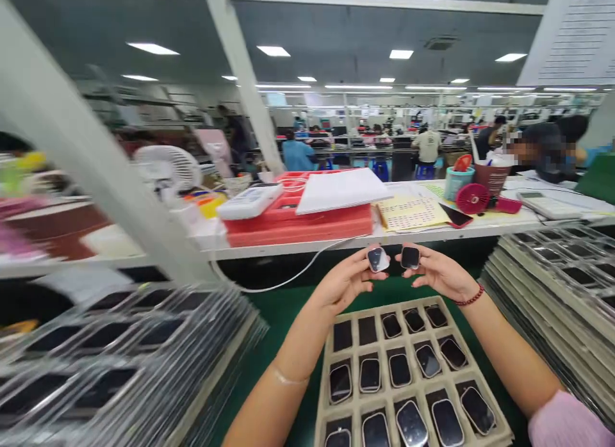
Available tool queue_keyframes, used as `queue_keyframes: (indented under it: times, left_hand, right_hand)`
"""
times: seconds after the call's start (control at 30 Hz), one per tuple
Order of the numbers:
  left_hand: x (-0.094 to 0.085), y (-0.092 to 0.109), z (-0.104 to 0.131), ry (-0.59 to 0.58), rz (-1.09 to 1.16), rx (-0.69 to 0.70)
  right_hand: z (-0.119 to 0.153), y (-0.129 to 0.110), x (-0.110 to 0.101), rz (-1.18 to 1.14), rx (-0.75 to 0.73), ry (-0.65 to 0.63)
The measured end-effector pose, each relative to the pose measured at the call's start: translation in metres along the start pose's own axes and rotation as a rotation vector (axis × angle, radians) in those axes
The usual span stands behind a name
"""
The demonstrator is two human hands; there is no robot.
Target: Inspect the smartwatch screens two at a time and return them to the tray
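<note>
Black and shiny, two small rounded glass-faced pieces are held up above the beige tray (480,376) with square pockets. The left hand (343,284) pinches one small piece (378,259) between thumb and fingertips, tipped so light bounces off its face. The right hand (439,274) pinches the other small piece (410,257) the same way, just beside the first. Both grips are narrow and closed on the pieces by their edges.

The tray lies on the green worktop (278,312), right under the hands. Most of its pockets hold more of the same dark pieces (400,369); the two pockets at the far left corner of the tray look empty.

I think these pieces are light, hard and slippery, and the glass face could scratch or crack if dropped. Holding the rims, not the face, looks best.

Left of the tray sits a stack of clear plastic trays (120,357), and right of it another stack (557,287). Behind the tray, on a raised shelf, are a red plastic box (298,226) and a yellow sheet (408,211) with tiny print too small to read. I see no brand names.
</note>
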State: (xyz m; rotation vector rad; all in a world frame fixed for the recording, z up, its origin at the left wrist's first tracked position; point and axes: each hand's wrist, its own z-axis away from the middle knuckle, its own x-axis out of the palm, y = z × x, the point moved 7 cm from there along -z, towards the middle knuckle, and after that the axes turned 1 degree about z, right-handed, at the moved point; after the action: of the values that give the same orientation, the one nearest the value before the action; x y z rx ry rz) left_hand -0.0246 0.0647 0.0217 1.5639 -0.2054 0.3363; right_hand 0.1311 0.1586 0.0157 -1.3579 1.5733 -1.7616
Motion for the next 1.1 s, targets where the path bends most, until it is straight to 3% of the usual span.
queue_keyframes:
  times: [0.1,0.27,0.57,0.77,1.1]
  left_hand:
    - [0.005,-0.004,0.002,-0.087,0.093,-0.041]
    - [0.014,-0.017,0.005,-0.2,0.058,-0.07]
    - [0.002,-0.013,0.005,-0.026,-0.202,-0.033]
    - [0.004,-0.011,0.006,0.003,-0.359,-0.004]
    - [0.007,-0.012,0.007,0.027,-0.452,0.003]
  right_hand:
    - [0.002,0.0,0.002,-0.022,-0.002,-0.046]
    - [-0.003,0.015,0.007,-0.089,0.034,-0.103]
    - [0.0,0.018,0.008,0.095,0.0,-0.04]
    - [0.002,0.02,0.012,0.27,-0.057,-0.028]
    - [0.005,0.017,0.016,0.323,-0.116,-0.024]
